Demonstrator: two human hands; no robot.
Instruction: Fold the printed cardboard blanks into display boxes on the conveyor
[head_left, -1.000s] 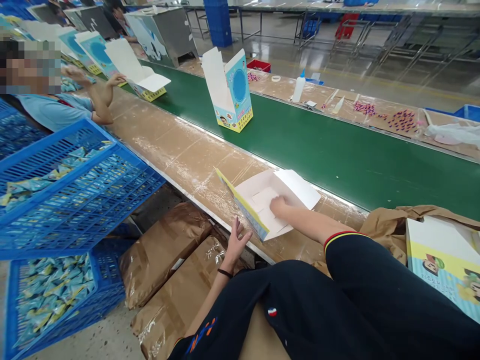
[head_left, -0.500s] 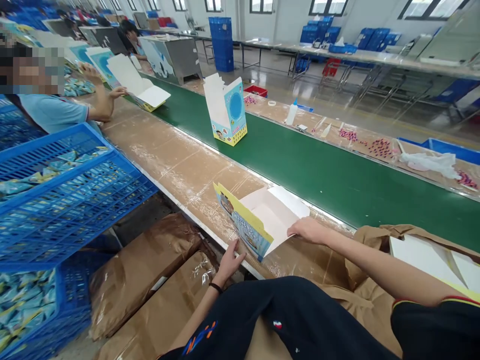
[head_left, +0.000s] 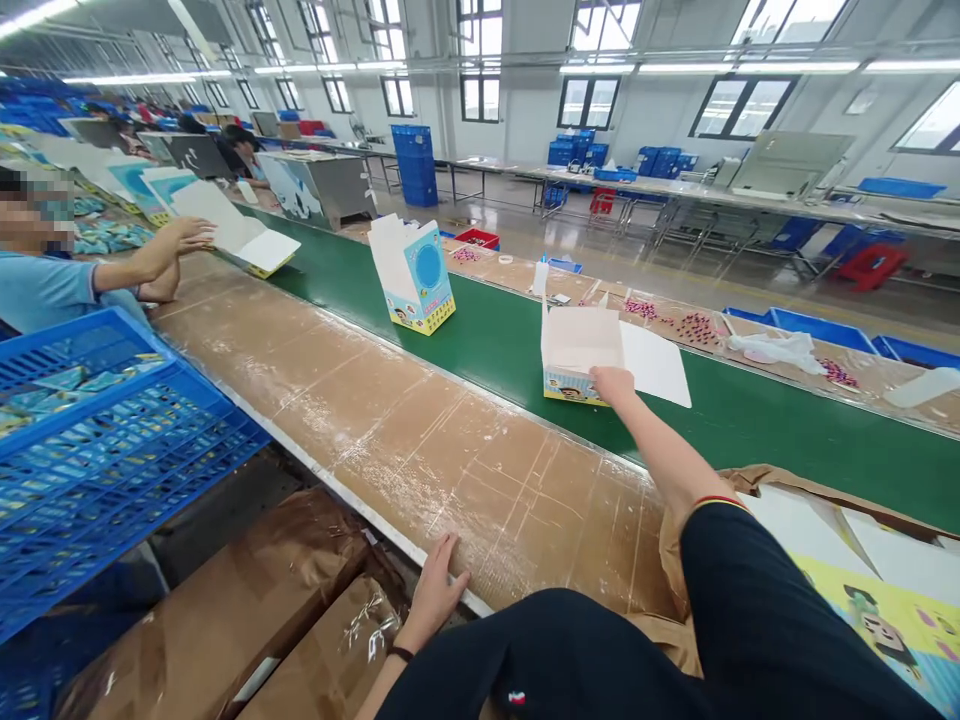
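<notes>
My right hand (head_left: 613, 385) is stretched forward over the green conveyor belt (head_left: 495, 350), its fingers closed on the near wall of an open cardboard box (head_left: 583, 340). White inside and printed blue and yellow outside, the box has a wide white flap out to the right. Near the front edge of the brown-covered table (head_left: 420, 420), my left hand (head_left: 436, 580) rests with fingers apart and nothing in it. Farther left on the belt stands another open box (head_left: 416, 280), upright, with a blue circle on its side.
At left, a co-worker's hand (head_left: 184, 238) is by another opened box (head_left: 259, 250). A blue crate (head_left: 135, 440) of small packets stands beside the table. Brown wrapped parcels (head_left: 225, 600) lie below, and flat printed cartons (head_left: 885, 600) are at my right.
My right hand has carried the box from the brown table onto the green belt, turning it. My left hand has come away from the box. The view has tilted up.
</notes>
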